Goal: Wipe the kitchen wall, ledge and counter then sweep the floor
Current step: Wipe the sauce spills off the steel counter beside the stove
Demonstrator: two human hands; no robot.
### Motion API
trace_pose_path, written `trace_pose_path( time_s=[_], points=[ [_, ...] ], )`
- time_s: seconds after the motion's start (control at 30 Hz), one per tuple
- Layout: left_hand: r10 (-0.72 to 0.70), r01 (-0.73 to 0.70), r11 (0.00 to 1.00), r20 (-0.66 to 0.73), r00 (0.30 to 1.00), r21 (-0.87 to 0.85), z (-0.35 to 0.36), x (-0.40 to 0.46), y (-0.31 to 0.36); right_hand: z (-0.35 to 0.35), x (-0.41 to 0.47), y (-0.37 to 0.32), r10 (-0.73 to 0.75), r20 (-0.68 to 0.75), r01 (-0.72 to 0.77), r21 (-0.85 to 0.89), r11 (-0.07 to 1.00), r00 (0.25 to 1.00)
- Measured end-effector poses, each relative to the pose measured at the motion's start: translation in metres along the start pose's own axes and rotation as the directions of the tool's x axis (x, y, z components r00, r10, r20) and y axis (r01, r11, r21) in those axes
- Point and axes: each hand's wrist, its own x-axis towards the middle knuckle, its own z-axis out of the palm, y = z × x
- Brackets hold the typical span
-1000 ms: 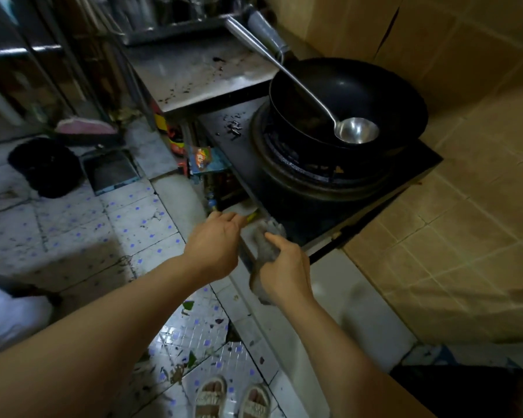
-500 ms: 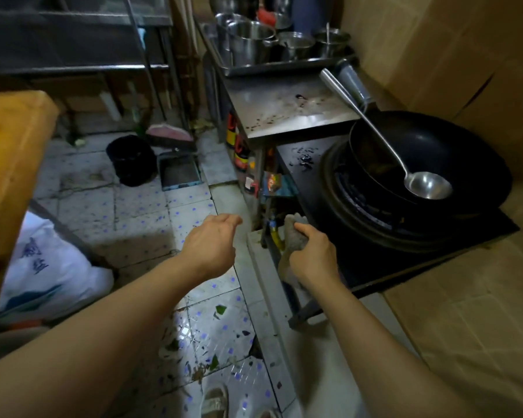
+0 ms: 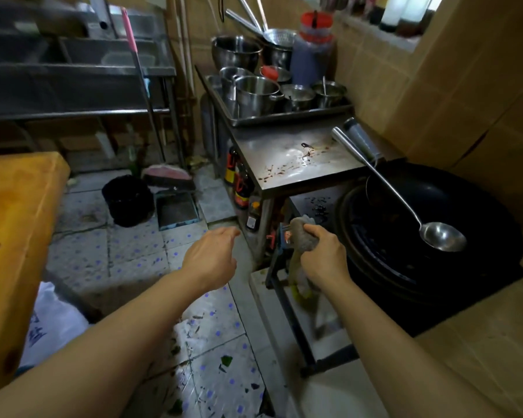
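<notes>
Right hand (image 3: 322, 257) curled tight round the grey rag (image 3: 302, 236), held up by the stove edge, likely ready for wiping the messy steel counter (image 3: 293, 164). Left hand (image 3: 212, 257) loose and holding nothing, out over the dirty floor (image 3: 127, 260), maybe for balance.

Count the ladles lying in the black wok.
1. The ladle lies with its bowl in the wok, its handle running up-left over the rim. None appears hidden.
</notes>
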Motion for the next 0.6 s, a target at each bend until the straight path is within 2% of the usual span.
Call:
trace_pose_path(
  time_s=[0.37,0.6],
  points=[
    [0.028,-0.028,1.0,-0.037,0.999,-0.004,-0.036,0.081,-0.016,0.016,0.086,-0.051,-0.009,-0.048,0.01,0.02,1.0,0.999],
    [0.118,-0.118,0.993,0.001,0.993,0.018,-0.049,0.19,-0.023,0.036,0.188,-0.073,0.075,-0.107,-0.063,0.116,0.991,0.991]
  ],
)
